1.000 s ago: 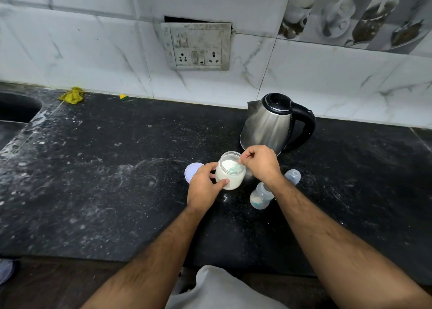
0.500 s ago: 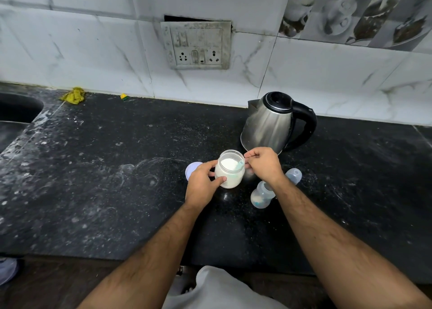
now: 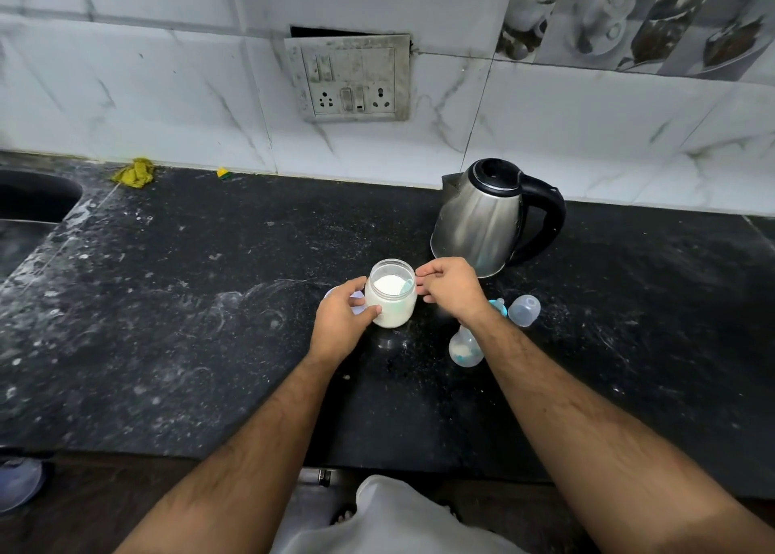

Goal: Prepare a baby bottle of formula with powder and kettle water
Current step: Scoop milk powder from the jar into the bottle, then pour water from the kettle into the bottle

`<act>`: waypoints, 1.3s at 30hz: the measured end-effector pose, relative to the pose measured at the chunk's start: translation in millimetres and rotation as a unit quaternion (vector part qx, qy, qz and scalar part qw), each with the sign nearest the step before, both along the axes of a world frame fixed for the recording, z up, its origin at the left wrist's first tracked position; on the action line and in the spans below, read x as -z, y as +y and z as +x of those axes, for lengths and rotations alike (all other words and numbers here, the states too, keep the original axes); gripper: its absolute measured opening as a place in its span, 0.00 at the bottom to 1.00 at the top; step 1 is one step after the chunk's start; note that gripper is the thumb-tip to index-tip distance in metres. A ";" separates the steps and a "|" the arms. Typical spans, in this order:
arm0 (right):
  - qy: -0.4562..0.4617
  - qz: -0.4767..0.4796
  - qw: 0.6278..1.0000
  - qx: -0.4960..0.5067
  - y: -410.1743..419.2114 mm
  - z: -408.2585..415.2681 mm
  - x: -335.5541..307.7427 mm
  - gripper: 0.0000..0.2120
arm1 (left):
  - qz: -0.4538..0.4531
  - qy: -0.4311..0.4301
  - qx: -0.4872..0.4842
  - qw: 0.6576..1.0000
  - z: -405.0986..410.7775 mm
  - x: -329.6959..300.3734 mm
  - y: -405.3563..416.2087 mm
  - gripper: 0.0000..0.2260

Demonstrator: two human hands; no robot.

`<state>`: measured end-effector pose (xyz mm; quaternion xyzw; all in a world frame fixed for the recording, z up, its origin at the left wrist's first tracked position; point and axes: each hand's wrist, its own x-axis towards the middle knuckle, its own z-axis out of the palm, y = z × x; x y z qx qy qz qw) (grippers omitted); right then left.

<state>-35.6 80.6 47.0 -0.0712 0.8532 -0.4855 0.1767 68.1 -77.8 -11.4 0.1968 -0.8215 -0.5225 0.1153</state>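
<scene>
A clear jar (image 3: 391,297) of white formula powder stands on the black counter (image 3: 209,302). My left hand (image 3: 341,320) grips its left side. A pale blue scoop (image 3: 405,297) leans inside the jar against its right wall, and my right hand (image 3: 451,287) pinches its handle at the rim. The baby bottle (image 3: 464,349), with some powder inside, sits just right of my right wrist and is partly hidden by it. Its clear cap (image 3: 524,310) and teal ring (image 3: 499,305) lie beside it. The steel kettle (image 3: 486,222) stands behind my right hand.
The jar's pale lid (image 3: 335,295) lies behind my left hand, mostly hidden. A sink (image 3: 29,213) is cut into the counter at far left, with a yellow cloth (image 3: 133,172) by the wall. A switch and socket panel (image 3: 350,77) sits above.
My right hand has shifted from over the jar's mouth to its right rim, and the scoop now shows inside the jar. My left hand keeps its grip.
</scene>
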 end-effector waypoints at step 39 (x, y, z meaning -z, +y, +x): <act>0.082 -0.106 0.989 0.055 148.2 -172.7 -5.0 0.10 | 0.065 -0.045 0.051 0.996 -26.5 29.0 143.9 0.25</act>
